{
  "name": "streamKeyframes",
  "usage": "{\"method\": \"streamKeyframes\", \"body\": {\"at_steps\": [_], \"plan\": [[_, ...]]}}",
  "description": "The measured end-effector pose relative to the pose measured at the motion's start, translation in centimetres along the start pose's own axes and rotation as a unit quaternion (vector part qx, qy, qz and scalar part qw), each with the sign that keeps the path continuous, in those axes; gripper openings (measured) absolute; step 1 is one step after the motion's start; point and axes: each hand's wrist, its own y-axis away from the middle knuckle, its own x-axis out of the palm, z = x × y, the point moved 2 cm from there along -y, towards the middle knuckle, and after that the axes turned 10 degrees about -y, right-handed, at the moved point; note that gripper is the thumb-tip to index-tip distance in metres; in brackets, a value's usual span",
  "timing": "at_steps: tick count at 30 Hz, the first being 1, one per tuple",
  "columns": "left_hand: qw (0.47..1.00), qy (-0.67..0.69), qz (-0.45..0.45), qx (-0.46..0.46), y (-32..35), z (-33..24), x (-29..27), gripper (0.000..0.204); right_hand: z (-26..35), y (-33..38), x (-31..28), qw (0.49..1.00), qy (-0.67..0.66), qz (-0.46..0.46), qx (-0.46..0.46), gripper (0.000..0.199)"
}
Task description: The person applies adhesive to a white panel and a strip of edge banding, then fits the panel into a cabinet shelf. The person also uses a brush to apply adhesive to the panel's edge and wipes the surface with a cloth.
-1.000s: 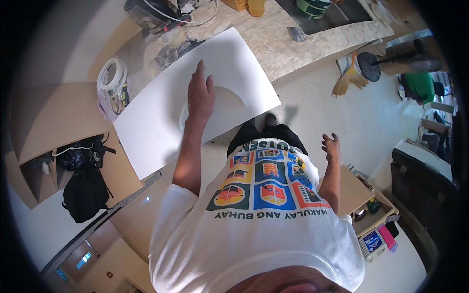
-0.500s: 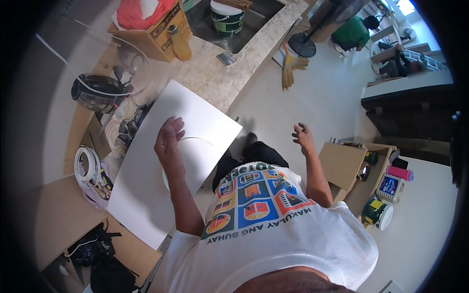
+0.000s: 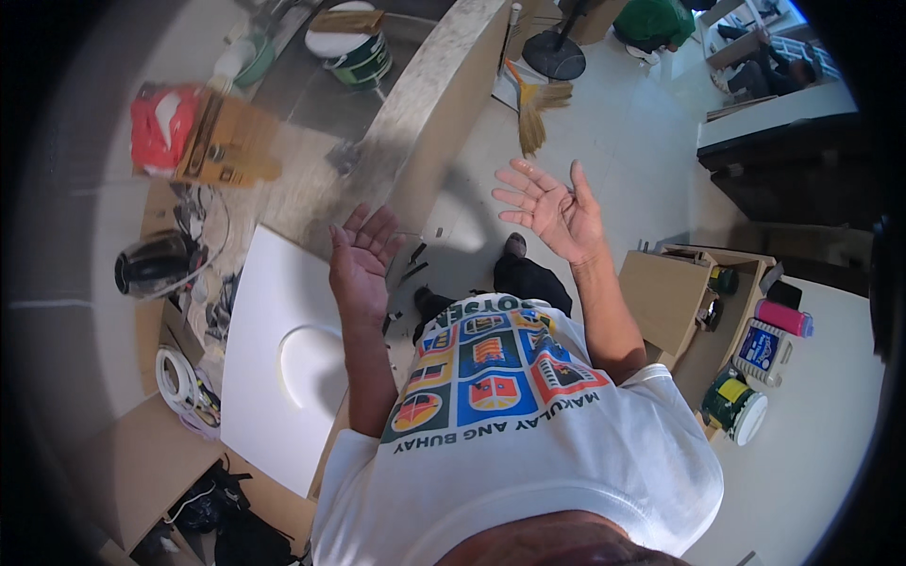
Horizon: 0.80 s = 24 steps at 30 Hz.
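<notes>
My left hand (image 3: 363,269) is held palm up beside the right edge of a large white panel (image 3: 269,415), with fingers spread and nothing in it. On that panel lies a round white disc or shallow dish (image 3: 316,366); its exact kind I cannot tell. Over the floor in front of my body, my right hand (image 3: 559,209) is raised with its palm showing. Its fingers and thumb are stretched apart, and it holds nothing.
A cardboard box (image 3: 225,141) and a paint bucket (image 3: 359,61) in the sink stand far left. A black kettle-like thing (image 3: 156,264) sits left of the panel. A broom (image 3: 531,113) lies ahead. At right are an open wooden cabinet (image 3: 665,297) and another paint bucket (image 3: 731,406).
My left hand has come off from above the panel to its right side and opened. My right hand has risen up and inward, its fingers now spread. The whole view has shifted.
</notes>
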Motion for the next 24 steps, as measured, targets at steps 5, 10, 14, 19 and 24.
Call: {"method": "streamKeyframes", "body": {"at_steps": [5,10,14,19,24], "plan": [[0.979,0.155,0.096,-0.091,-6.0,4.4,9.1,0.066,6.7,0.2,-4.7,0.982,0.148,-0.113,0.021,0.083],[0.943,0.255,0.187,-0.105,-9.8,6.6,16.5,0.066,13.3,3.3,-10.5,0.746,0.622,-0.238,-0.016,0.062],[0.993,0.037,0.085,-0.068,-11.6,8.5,18.9,0.054,17.7,4.6,-19.6,0.694,0.632,-0.345,-0.007,0.061],[0.99,-0.113,-0.017,-0.079,-12.5,9.9,18.4,0.031,19.1,9.8,-34.4,0.764,0.317,-0.558,0.063,0.061],[0.988,-0.072,-0.127,-0.043,-11.3,9.1,14.8,0.029,18.6,15.5,-42.1,0.725,0.352,-0.564,0.179,0.049]]}}
